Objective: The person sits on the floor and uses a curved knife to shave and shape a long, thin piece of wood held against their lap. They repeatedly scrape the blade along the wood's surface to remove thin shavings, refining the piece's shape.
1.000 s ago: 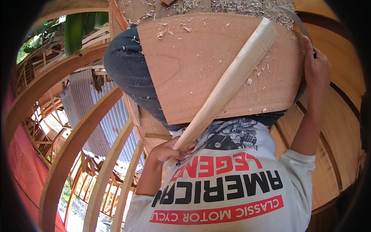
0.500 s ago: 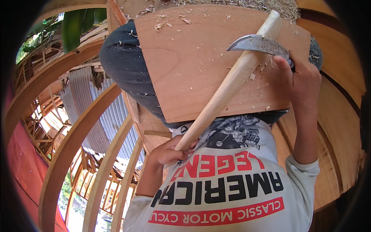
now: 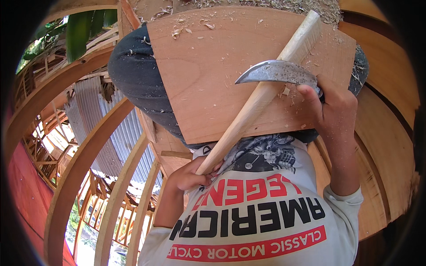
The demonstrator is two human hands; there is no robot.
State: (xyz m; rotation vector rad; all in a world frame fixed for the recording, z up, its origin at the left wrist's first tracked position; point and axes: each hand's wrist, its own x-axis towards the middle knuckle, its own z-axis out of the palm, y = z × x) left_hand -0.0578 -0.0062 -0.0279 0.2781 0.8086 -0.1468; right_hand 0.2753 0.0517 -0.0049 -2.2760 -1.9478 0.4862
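My left hand [image 3: 191, 174] is closed round the near end of a pale wooden stick [image 3: 248, 114], close to my shirt. The stick slants up to the right across a flat board [image 3: 191, 84] on my lap. In my right hand [image 3: 335, 104] is a curved knife [image 3: 279, 72], its handle mostly hidden by the fingers. The grey, pointed blade lies across the upper half of the stick, tip toward the left. Thin shavings and a small chip [image 3: 286, 91] are scattered over the board.
My dark trousers [image 3: 140, 80] show on both sides of the board. More shavings [image 3: 310, 9] heap beyond its far edge. Curved wooden ribs [image 3: 86, 166] stand at left, with corrugated metal sheets [image 3: 100, 119] behind them. Curved planks [image 3: 377, 80] wall the right side.
The knife and my right hand have moved down the stick toward me and a little left. My left hand still grips the stick's near end.
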